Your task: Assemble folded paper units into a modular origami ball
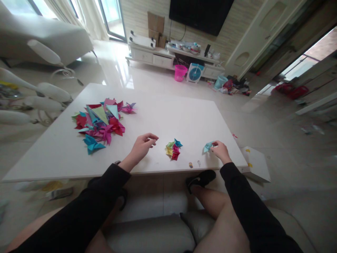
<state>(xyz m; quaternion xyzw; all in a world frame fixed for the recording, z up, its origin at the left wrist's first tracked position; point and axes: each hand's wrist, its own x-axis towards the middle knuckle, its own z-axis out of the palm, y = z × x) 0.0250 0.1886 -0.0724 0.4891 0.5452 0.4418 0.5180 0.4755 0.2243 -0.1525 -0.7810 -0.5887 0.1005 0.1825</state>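
At the right part of the white table (189, 116), my right hand (220, 151) has its fingers closed on a light blue folded paper (207, 147). My left hand (143, 146) hovers over the table with nothing in it, its fingers loosely curved and apart. Between the hands lies a small cluster of folded papers (169, 151) in yellow, green, blue, pink and red. A large heap of colourful folded papers (101, 119) covers the left part of the table, with a blue one (92, 144) at its near edge.
Near the front edge lie a small sticker-like piece (190, 164) and a small pale object (199, 163). A white box (256, 163) stands beyond the table's right end. Across the floor are a pink basket (180, 73) and a blue fan (195, 73).
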